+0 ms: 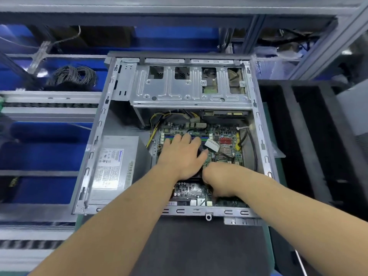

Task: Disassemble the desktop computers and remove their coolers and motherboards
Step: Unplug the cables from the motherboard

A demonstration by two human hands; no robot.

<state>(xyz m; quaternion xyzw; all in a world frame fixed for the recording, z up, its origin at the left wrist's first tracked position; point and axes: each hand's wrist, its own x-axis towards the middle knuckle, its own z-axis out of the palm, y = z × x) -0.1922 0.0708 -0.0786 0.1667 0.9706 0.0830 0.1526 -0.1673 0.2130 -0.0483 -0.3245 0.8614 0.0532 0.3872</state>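
Both hands are down inside the open grey steel desktop case [103,116], which lies on its side at the middle of the view. The left hand [180,156] lies palm-down with fingers spread and fairly straight over the black cooler [196,173], of which only a dark edge shows under the palm and wrist. The right hand [218,181] sits at 4 o'clock of the left one, touching the cooler's right edge; its fingers curl downward out of sight, so whether it pinches anything cannot be told.

Under both lies the green motherboard [227,140], filling the case floor from centre to the 3 o'clock wall. A white flat connector [212,145] stands just beside the left fingertips at 2 o'clock. Yellow and black power wires [154,124] loop at 11 o'clock of the board, near the silver boxed power supply [113,168], which fills the 9 o'clock side. The perforated silver drive cage [189,86] overhangs the 12 o'clock end, roofing the board's far edge. A black cable [253,148] runs along the 3 o'clock wall. Open room remains above the board between cage and near rim.
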